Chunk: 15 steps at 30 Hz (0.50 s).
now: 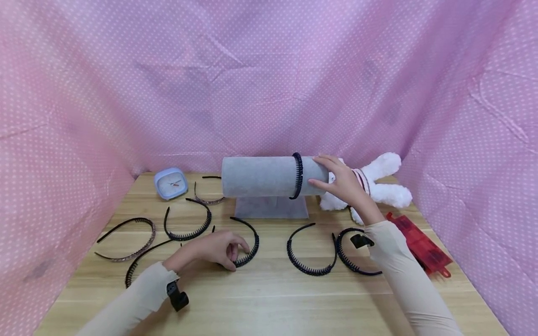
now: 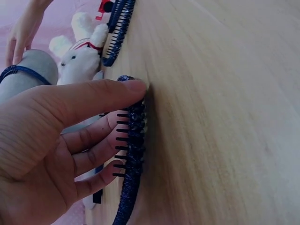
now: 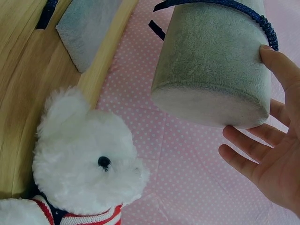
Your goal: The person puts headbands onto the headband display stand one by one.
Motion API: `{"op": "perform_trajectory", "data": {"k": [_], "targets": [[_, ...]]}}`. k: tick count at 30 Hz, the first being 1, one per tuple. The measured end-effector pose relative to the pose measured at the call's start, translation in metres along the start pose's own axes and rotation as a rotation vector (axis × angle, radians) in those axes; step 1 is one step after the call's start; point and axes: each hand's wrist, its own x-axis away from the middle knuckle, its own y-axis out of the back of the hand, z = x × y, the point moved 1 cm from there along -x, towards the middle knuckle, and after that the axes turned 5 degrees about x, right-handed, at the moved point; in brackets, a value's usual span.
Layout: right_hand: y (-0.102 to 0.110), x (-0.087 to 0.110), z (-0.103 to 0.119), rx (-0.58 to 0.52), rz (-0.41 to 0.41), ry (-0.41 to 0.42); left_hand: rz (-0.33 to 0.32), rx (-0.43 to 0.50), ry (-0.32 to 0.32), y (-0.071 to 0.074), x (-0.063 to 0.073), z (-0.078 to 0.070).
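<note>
My left hand (image 1: 218, 248) pinches a dark toothed headband (image 1: 255, 245) lying at the middle of the table. In the left wrist view, the thumb presses the headband's outer band (image 2: 135, 150) and the other fingers curl behind its teeth. A grey plush roll stand (image 1: 258, 177) stands behind it, with another dark headband (image 1: 299, 175) fitted over the roll, right of its middle. At the roll's right end is my right hand (image 1: 342, 184), its fingers spread around that end. Its thumb touches the roll close to the fitted headband in the right wrist view.
Several headbands lie left of the stand, including a brownish one (image 1: 149, 242). Two dark ones, one of them a toothed headband (image 1: 308, 270), lie at right. A blue clock (image 1: 170, 184) stands back left. A white plush toy (image 1: 384, 193) and red case (image 1: 422, 245) lie right.
</note>
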Motion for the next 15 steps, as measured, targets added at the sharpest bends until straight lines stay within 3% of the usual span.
{"op": "perform_trajectory", "data": {"k": [6,15], "targets": [[0.000,0.000,0.000,-0.002,0.005,-0.005,-0.025,0.001,-0.055,0.007,0.009,-0.008],[0.000,0.000,0.000,-0.007,0.005,-0.003,-0.105,-0.074,-0.134,0.026,0.022,-0.023]]}}
